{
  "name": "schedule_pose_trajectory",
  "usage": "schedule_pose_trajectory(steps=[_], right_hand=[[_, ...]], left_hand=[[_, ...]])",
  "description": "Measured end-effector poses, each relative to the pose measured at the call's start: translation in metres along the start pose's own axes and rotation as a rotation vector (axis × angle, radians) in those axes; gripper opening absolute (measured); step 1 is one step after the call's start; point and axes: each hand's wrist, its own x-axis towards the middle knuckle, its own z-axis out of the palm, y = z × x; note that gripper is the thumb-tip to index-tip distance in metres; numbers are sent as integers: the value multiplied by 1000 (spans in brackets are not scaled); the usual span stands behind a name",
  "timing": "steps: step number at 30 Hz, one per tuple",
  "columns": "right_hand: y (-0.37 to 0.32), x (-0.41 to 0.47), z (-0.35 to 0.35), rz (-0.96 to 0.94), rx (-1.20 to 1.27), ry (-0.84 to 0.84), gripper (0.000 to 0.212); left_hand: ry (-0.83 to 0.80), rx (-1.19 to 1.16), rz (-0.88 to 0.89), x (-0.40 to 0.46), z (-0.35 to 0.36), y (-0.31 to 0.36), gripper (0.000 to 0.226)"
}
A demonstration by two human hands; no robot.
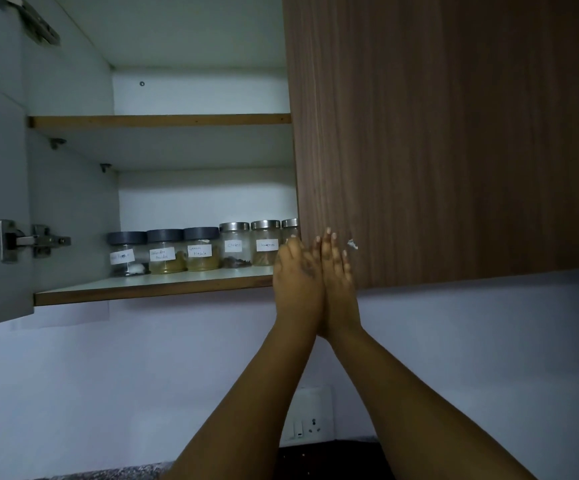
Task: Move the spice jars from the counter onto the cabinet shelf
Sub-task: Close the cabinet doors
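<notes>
Spice jars of clear glass with paper labels stand in one row on the lower white cabinet shelf with a brown wood edge (149, 295): three with dark grey round lids (165, 251) at the left, and beside them those with silver metal lids (250, 244), the last half hidden by the brown wood door (437, 133). You hold no jar now; your left hand (296, 271) and right hand (336, 268) are pressed together, palm to palm, empty, just in front of the shelf edge. I judge these jars rigid, breakable and a little slippery, fairly light, so take each around the glass body under the lid, not by the lid alone.

Home kitchen: spice jars (202, 249), cabinet shelf (153, 289).
</notes>
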Motion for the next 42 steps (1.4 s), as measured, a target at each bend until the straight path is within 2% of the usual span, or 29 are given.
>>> schedule_pose_trajectory(steps=[3,5,9,11,21,25,28,33,36,39,42], right_hand=[[-1,-16,3,43,-36,-45,100],[1,-35,5,33,-24,-133,102],[4,-70,-5,-25,-3,-345,109],[0,-80,-23,-2,32,-381,111],[-90,-130,-187,22,185,-223,78],[-131,-149,-237,-8,246,-169,73],[-178,-148,-271,9,329,-136,71],[-273,-142,-327,-106,455,-94,67],[-324,-135,-351,-146,524,-71,72],[-373,-125,-365,-222,603,-69,72],[-422,-119,-370,-271,720,-96,81]], left_hand=[[-2,228,79,-7,11,-9,53],[-17,317,116,-22,17,-22,57],[-52,345,185,-68,12,-41,61],[-35,328,184,-85,-7,-38,63],[56,339,95,-164,-172,4,68],[95,361,81,-204,-241,10,67],[190,392,71,-215,-300,10,68],[388,526,-42,-214,-404,1,70],[480,603,-52,-208,-462,-11,69],[503,631,8,-203,-510,-31,65],[491,596,68,-200,-549,-53,62]])
